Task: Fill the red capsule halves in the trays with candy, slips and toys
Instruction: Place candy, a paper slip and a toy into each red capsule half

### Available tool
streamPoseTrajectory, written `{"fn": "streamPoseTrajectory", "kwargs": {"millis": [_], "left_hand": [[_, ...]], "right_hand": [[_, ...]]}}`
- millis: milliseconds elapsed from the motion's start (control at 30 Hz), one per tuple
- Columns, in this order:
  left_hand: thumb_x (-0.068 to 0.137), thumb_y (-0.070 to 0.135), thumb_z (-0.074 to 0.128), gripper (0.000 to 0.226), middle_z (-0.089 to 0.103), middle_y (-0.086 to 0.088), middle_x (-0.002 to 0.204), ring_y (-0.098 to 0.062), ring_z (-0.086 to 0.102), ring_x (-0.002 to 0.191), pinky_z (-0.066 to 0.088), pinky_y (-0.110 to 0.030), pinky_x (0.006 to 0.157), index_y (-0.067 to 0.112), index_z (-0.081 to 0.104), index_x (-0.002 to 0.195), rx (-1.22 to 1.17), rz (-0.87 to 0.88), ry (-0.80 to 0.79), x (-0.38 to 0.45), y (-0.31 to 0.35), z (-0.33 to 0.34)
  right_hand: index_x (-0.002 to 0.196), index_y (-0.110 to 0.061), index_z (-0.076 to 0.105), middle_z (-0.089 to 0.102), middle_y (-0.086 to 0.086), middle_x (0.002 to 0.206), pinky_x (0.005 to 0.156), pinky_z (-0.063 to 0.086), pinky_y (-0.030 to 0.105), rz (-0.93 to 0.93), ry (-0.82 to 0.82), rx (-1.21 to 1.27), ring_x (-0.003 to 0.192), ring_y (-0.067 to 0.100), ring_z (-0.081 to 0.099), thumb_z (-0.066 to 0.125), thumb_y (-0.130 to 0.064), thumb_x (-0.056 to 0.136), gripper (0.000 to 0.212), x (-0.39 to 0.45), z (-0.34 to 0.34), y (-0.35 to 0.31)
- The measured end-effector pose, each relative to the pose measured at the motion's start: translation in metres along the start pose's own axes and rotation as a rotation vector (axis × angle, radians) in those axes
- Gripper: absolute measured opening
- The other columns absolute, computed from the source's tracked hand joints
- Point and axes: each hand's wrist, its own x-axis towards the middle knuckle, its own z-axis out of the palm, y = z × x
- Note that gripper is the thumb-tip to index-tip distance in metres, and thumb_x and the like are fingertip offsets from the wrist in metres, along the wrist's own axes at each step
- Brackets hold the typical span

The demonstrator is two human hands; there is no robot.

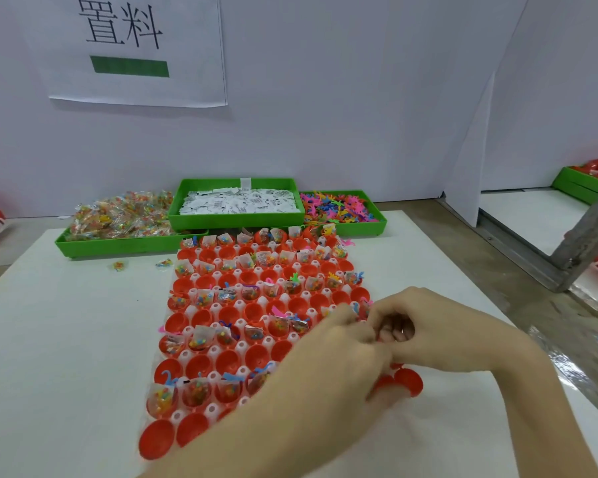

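A long tray of red capsule halves (228,313) lies on the white table (66,339), running away from me. Alternate rows hold candy bags with slips and coloured toys; the rows between are bare red cups. My left hand (339,343) and my right hand (425,326) meet over the tray's right side, fingers curled together. What they pinch is hidden between the fingers. At the back stand green bins: candy bags (118,219), white paper slips (242,201) and coloured rubber toys (339,207).
Two loose candy bags (120,265) lie on the table left of the tray. A white wall with a printed sign (135,46) stands behind the bins. A metal frame (567,250) and more red capsules sit at the right; another capsule tray is at the far left edge.
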Motion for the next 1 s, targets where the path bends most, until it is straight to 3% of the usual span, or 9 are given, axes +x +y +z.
{"fn": "streamPoseTrajectory", "kwargs": {"millis": [67, 133, 200, 300, 433, 533, 633, 867, 1000], "left_hand": [[0.079, 0.054, 0.075, 0.027, 0.068, 0.011, 0.073, -0.012, 0.058, 0.072, 0.044, -0.020, 0.079, 0.028, 0.073, 0.073, 0.092, -0.024, 0.076, 0.006, 0.009, 0.006], [0.075, 0.030, 0.080, 0.018, 0.065, 0.006, 0.065, -0.014, 0.058, 0.065, 0.047, -0.022, 0.069, 0.024, 0.070, 0.062, 0.235, -0.068, 0.152, 0.003, 0.021, 0.018], [0.075, 0.010, 0.071, 0.019, 0.061, 0.002, 0.062, -0.017, 0.058, 0.061, 0.047, -0.023, 0.061, 0.019, 0.067, 0.058, 0.239, -0.060, 0.292, 0.006, 0.027, 0.031], [0.085, 0.004, 0.050, 0.035, 0.066, 0.000, 0.067, -0.017, 0.061, 0.061, 0.049, -0.023, 0.063, 0.017, 0.076, 0.066, 0.303, -0.119, 0.426, 0.009, 0.034, 0.040], [0.092, 0.001, 0.033, 0.054, 0.067, 0.002, 0.067, -0.016, 0.063, 0.063, 0.049, -0.021, 0.066, 0.020, 0.078, 0.069, 0.332, -0.180, 0.369, 0.011, 0.041, 0.047], [0.085, 0.007, 0.046, 0.039, 0.068, 0.001, 0.068, -0.016, 0.065, 0.063, 0.050, -0.020, 0.066, 0.018, 0.079, 0.069, 0.311, -0.190, 0.407, 0.013, 0.041, 0.052], [0.090, 0.000, 0.039, 0.048, 0.070, -0.002, 0.070, -0.018, 0.065, 0.062, 0.051, -0.022, 0.065, 0.015, 0.079, 0.069, 0.365, -0.166, 0.449, 0.010, 0.040, 0.055], [0.080, 0.005, 0.059, 0.027, 0.061, -0.002, 0.060, -0.018, 0.057, 0.056, 0.051, -0.023, 0.068, 0.016, 0.069, 0.058, 0.381, -0.100, 0.569, 0.006, 0.029, 0.048], [0.084, 0.004, 0.056, 0.030, 0.066, -0.001, 0.065, -0.018, 0.062, 0.061, 0.053, -0.022, 0.072, 0.017, 0.073, 0.063, 0.364, -0.072, 0.546, 0.003, 0.025, 0.046]], "right_hand": [[0.079, -0.030, 0.072, 0.061, -0.007, 0.066, 0.057, 0.042, 0.014, -0.007, 0.003, -0.002, 0.057, 0.002, 0.049, 0.074, -0.021, 0.082, 0.010, 0.000, 0.000, 0.000], [0.079, -0.031, 0.071, 0.063, -0.007, 0.067, 0.057, 0.044, 0.014, -0.017, 0.001, -0.014, 0.057, 0.002, 0.050, 0.075, -0.022, 0.082, 0.011, 0.000, 0.001, -0.001], [0.077, -0.032, 0.070, 0.062, -0.009, 0.066, 0.057, 0.044, 0.015, -0.016, -0.001, -0.029, 0.057, 0.002, 0.050, 0.074, -0.021, 0.080, 0.012, 0.001, 0.002, -0.001], [0.078, -0.032, 0.070, 0.061, -0.010, 0.065, 0.057, 0.044, 0.016, -0.012, -0.010, -0.041, 0.056, 0.003, 0.049, 0.073, -0.021, 0.079, 0.011, 0.002, 0.003, 0.002], [0.080, -0.034, 0.072, 0.062, -0.013, 0.066, 0.058, 0.044, 0.014, -0.028, -0.001, -0.012, 0.058, 0.002, 0.051, 0.076, -0.027, 0.085, 0.010, 0.001, 0.002, 0.005], [0.084, -0.034, 0.073, 0.064, -0.016, 0.071, 0.061, 0.046, 0.014, -0.031, -0.001, -0.007, 0.063, 0.001, 0.055, 0.077, -0.033, 0.088, 0.006, 0.001, 0.001, 0.007], [0.083, -0.032, 0.072, 0.065, -0.017, 0.071, 0.061, 0.046, 0.014, -0.027, 0.008, -0.033, 0.063, 0.001, 0.057, 0.079, -0.035, 0.086, 0.008, 0.003, 0.002, 0.008], [0.078, -0.030, 0.069, 0.059, -0.010, 0.058, 0.057, 0.044, 0.016, 0.004, -0.003, -0.016, 0.052, 0.003, 0.050, 0.081, -0.027, 0.081, 0.013, 0.006, 0.006, 0.006], [0.082, -0.033, 0.072, 0.058, -0.006, 0.060, 0.057, 0.045, 0.018, -0.015, -0.013, -0.006, 0.053, 0.004, 0.047, 0.083, -0.033, 0.083, 0.011, 0.004, 0.001, 0.009]]}}
